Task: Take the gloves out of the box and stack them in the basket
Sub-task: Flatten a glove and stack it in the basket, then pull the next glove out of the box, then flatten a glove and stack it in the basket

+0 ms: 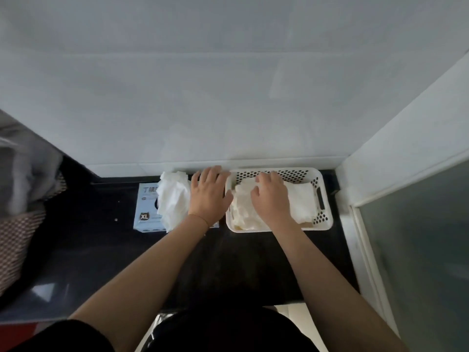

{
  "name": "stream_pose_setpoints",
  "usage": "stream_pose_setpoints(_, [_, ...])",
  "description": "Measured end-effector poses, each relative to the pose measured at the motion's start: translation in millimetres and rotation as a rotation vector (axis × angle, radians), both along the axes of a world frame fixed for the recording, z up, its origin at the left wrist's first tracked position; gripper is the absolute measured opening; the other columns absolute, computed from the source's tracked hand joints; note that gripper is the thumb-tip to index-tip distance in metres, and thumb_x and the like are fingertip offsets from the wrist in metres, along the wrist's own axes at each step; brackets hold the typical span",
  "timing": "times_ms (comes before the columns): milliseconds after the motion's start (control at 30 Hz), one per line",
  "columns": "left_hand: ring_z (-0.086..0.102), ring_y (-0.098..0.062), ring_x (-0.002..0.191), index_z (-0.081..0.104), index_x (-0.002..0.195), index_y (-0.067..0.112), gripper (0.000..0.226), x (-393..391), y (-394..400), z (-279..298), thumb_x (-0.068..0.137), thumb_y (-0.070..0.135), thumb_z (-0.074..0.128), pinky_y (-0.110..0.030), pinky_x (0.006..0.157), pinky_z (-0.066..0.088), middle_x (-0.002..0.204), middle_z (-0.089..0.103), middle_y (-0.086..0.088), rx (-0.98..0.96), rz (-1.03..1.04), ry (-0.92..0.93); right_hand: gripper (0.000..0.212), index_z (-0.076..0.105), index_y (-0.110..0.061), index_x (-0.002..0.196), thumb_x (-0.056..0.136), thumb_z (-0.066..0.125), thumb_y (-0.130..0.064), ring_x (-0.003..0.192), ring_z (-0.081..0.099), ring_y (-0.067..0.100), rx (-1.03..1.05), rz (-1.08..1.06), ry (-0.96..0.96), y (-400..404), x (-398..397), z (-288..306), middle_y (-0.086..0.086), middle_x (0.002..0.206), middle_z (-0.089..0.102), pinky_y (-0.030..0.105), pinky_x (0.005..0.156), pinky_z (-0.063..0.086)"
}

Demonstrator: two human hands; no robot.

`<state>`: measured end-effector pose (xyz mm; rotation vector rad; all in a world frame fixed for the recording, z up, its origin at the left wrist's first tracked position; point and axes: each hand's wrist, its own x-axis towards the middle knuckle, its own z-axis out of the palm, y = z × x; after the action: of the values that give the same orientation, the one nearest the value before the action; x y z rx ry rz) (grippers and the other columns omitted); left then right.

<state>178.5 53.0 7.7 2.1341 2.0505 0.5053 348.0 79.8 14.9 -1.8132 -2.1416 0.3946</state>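
A light blue glove box (146,212) marked XL lies flat on the black counter, with a bunch of white gloves (173,196) spilling out of its top. My left hand (209,193) lies flat over the right end of the box, fingers straight, beside the basket's left rim. The white perforated basket (322,196) stands to the right against the wall and holds a pile of white gloves (302,201). My right hand (270,196) presses down on that pile inside the basket, fingers slightly bent.
The black counter (101,250) runs from the tiled wall toward me. A checked cloth (15,237) lies at the left edge. A white wall corner and a frosted glass panel (418,237) close off the right side.
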Motion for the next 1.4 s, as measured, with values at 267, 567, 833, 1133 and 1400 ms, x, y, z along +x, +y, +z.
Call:
stream_pose_setpoints(267, [0.063, -0.022, 0.088, 0.063, 0.101, 0.018, 0.041, -101, -32, 20, 0.086, 0.055, 0.061, -0.033, 0.075, 0.05, 0.096, 0.065, -0.001, -0.504, 0.289, 0.121, 0.01, 0.057, -0.009, 0.097, 0.096, 0.051, -0.016, 0.093, 0.05, 0.024, -0.087, 0.122, 0.061, -29, -95, -2, 0.008, 0.1, 0.053, 0.036, 0.076, 0.047])
stream_pose_setpoints(567, [0.051, -0.02, 0.064, 0.059, 0.077, 0.011, 0.031, -135, -28, 36, 0.098, 0.026, 0.043, -0.026, 0.055, 0.038, 0.079, 0.061, -0.006, -0.489, 0.234, -0.098, 0.01, 0.058, -0.011, 0.095, 0.097, 0.05, -0.017, 0.093, 0.049, 0.018, -0.153, 0.04, 0.128, -38, -110, 14, 0.003, 0.098, 0.052, 0.031, 0.076, 0.046])
stream_pose_setpoints(833, [0.059, -0.014, 0.076, 0.067, 0.085, 0.019, 0.022, -156, -1, 96, 0.092, 0.04, 0.064, -0.029, 0.067, 0.051, 0.082, 0.062, 0.008, -0.142, 0.295, -0.28, 0.011, 0.062, -0.016, 0.099, 0.093, 0.052, -0.013, 0.1, 0.053, 0.015, -0.189, 0.016, 0.315, -29, -114, 51, -0.003, 0.107, 0.052, 0.026, 0.083, 0.046])
stream_pose_setpoints(1133, [0.058, -0.019, 0.078, 0.07, 0.085, 0.014, 0.026, -151, 8, 106, 0.095, 0.034, 0.058, -0.027, 0.065, 0.04, 0.082, 0.062, 0.004, -0.048, 0.305, -0.302, 0.013, 0.062, -0.015, 0.104, 0.096, 0.052, -0.015, 0.103, 0.055, 0.012, -0.199, 0.014, 0.413, -25, -111, 82, -0.003, 0.11, 0.05, 0.019, 0.074, 0.038])
stream_pose_setpoints(1400, [0.058, -0.016, 0.079, 0.067, 0.083, 0.013, 0.021, -137, 11, 124, 0.094, 0.029, 0.06, -0.027, 0.071, 0.044, 0.084, 0.066, 0.002, 0.021, 0.164, -0.391, 0.06, 0.038, -0.022, 0.141, 0.088, 0.067, -0.022, 0.121, 0.045, 0.016, -0.093, 0.096, 0.449, -18, -113, 101, 0.001, 0.132, 0.042, 0.026, 0.092, 0.039])
